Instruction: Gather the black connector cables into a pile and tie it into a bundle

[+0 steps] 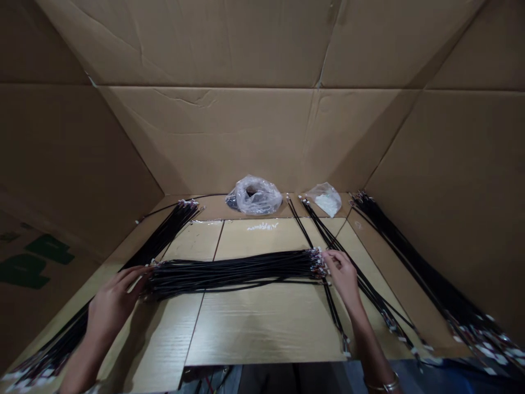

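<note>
A thick bundle of black cables [238,271] lies crosswise on the board in front of me, small white connectors clustered at its ends. At the bundle's left end, my left hand [112,298] has its fingers pinched around the cable tips. My right hand [343,273] pinches a white connector at the right end with thumb and forefinger. Under that right end run a few loose cables [301,224], pointing away from me. Just right of my right hand lies another small group of black cables [328,235].
More black cable bundles lie along the left side [162,235] and the right side [402,246]. At the back are a clear plastic bag [258,196] around a dark coil and a bag of white pieces [327,200]. Cardboard walls [229,137] enclose the back and sides.
</note>
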The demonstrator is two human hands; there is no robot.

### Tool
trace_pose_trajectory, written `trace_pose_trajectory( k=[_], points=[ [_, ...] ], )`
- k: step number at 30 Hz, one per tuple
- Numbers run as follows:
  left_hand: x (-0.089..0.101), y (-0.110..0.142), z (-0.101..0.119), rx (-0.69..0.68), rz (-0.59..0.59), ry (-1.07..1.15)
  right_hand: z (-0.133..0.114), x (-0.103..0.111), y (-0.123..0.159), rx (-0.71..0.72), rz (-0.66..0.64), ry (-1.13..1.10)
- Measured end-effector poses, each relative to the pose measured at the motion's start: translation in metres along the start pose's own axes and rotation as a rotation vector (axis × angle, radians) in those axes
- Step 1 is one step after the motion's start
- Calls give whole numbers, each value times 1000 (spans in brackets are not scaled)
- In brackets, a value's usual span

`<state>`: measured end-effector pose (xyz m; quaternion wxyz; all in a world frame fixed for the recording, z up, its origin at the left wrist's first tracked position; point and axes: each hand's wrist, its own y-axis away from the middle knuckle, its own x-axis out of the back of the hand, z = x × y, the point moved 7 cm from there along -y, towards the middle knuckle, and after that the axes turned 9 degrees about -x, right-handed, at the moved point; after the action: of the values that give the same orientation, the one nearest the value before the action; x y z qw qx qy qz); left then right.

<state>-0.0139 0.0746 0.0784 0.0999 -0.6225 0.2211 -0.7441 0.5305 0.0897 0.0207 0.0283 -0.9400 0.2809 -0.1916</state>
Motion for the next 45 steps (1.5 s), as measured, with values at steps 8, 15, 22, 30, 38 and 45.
trace_pose_trajectory(
  k=[8,15,22,30,38,45],
  points=[
    [15,11,-7,218,101,61,20,29,-13,-100,31,-29],
    [16,59,11,421,227,133,30,19,-55,-4,-145,490],
    [-4,87,28,368,144,149,11,0,-49,1,-173,908],
    [-4,89,31,322,229,116,16,1,-54,-115,-165,615],
    [-5,89,34,371,222,119,-4,18,-73,-149,-222,73],
    [4,92,38,354,260,85,-91,58,-98,-111,-237,-693]
  ],
)
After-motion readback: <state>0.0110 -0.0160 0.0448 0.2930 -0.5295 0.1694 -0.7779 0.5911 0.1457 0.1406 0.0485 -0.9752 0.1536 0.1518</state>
